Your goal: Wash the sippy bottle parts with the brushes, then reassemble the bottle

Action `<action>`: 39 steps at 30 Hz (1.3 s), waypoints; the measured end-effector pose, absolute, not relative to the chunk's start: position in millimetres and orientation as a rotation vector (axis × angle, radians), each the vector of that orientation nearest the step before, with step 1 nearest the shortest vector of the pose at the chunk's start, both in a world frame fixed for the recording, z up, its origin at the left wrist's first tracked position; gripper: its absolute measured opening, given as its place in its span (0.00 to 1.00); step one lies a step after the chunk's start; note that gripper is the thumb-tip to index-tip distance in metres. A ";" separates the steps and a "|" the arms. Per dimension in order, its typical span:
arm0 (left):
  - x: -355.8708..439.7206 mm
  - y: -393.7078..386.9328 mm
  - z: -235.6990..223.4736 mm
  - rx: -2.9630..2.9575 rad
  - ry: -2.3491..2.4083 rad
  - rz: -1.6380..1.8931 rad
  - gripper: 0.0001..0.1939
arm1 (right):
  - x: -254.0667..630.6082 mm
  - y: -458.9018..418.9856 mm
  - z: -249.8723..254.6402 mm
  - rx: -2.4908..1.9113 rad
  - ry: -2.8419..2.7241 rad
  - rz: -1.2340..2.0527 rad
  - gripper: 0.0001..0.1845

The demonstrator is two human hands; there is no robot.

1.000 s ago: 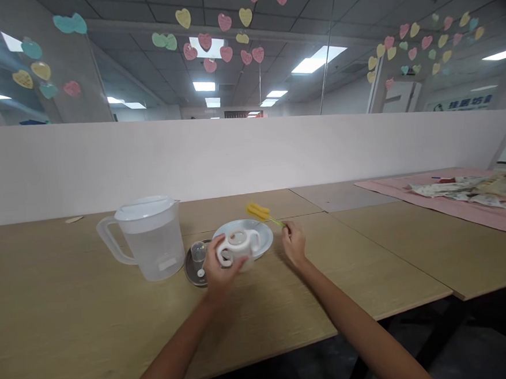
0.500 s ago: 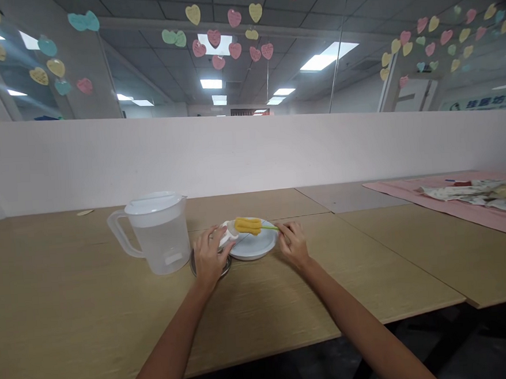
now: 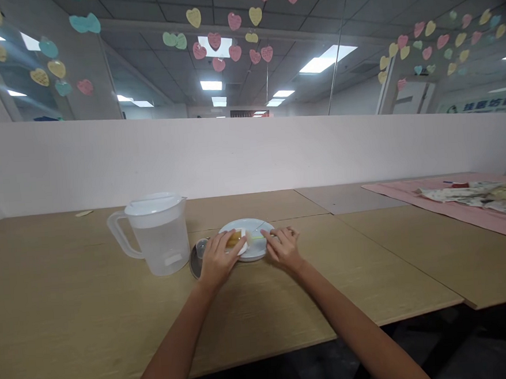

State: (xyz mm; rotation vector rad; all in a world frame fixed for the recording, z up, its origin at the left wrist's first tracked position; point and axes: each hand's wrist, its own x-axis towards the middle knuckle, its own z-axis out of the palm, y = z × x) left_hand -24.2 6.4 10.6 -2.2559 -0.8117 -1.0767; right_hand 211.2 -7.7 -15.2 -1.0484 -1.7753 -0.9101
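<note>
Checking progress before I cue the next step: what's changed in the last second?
The right hand has moved left, pushing the yellow sponge brush into the white two-handled cup, held low over the plate by the left hand. Neither hand let go. The plastic jug stayed put.

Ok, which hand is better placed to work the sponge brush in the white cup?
Right hand, probably: it sits at the brush's thin green handle, while the left hand is wrapped around the white cup, occupied with that.
</note>
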 end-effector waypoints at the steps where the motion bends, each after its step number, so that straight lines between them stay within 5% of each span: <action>1: -24.4 7.0 11.0 -2.241 -0.844 -1.094 0.16 | 211.2 -8.6 -14.0 -1.069 -1.728 -0.921 0.19; 17: -30.6 10.4 15.4 -2.177 -0.904 -1.076 0.18 | 219.1 -8.4 -13.4 -1.186 -1.495 -0.794 0.15; 22: -40.4 14.2 18.3 -2.146 -1.000 -1.047 0.18 | 242.9 0.3 -12.7 -1.527 -1.284 -0.624 0.15; 25: -40.0 14.6 16.8 -2.067 -1.040 -1.289 0.18 | 257.8 5.6 -11.3 -1.963 -1.168 -0.319 0.20; 31: -21.3 -0.3 4.3 -1.878 -1.076 -1.883 0.35 | 259.2 11.0 -20.9 -2.232 -1.328 0.092 0.18; 39: 8.0 -27.6 -14.0 -2.392 -0.674 -1.563 0.31 | 246.8 8.9 -21.1 -2.196 -1.529 0.087 0.17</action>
